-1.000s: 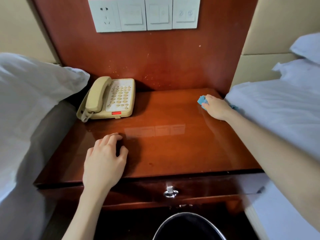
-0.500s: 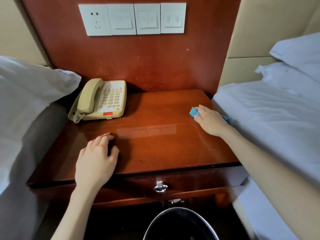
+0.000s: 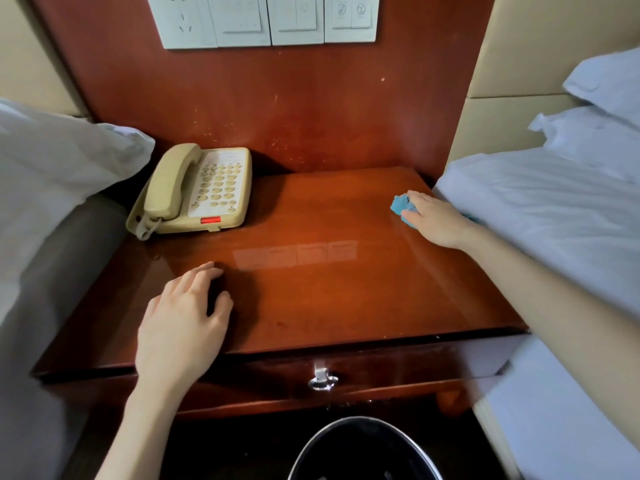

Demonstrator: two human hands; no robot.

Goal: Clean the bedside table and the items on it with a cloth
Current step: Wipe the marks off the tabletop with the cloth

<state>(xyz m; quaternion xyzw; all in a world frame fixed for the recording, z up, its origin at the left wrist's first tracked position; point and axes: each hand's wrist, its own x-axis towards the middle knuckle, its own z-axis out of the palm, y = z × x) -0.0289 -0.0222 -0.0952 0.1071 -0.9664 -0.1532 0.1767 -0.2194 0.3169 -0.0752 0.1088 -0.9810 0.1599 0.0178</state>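
Observation:
The glossy reddish wooden bedside table (image 3: pixel 311 299) fills the middle of the view. A beige corded telephone (image 3: pixel 197 192) sits at its back left corner, handset on the cradle. My right hand (image 3: pixel 434 220) presses a small blue cloth (image 3: pixel 401 206) flat against the table top near the right edge; most of the cloth is hidden under the palm. My left hand (image 3: pixel 183 323) rests palm down on the front left of the table top, fingers slightly apart, holding nothing.
White bedding (image 3: pixel 554 220) borders the table on the right and a white pillow (image 3: pixel 59 168) on the left. A drawer with a metal pull (image 3: pixel 322 379) lies below the top. A dark round bin (image 3: pixel 363 452) stands underneath. Wall switches (image 3: pixel 266 19) hang above.
My right hand slid the cloth toward me along the right edge, then back away a little. My left hand stayed put. The camera view shifted slightly.

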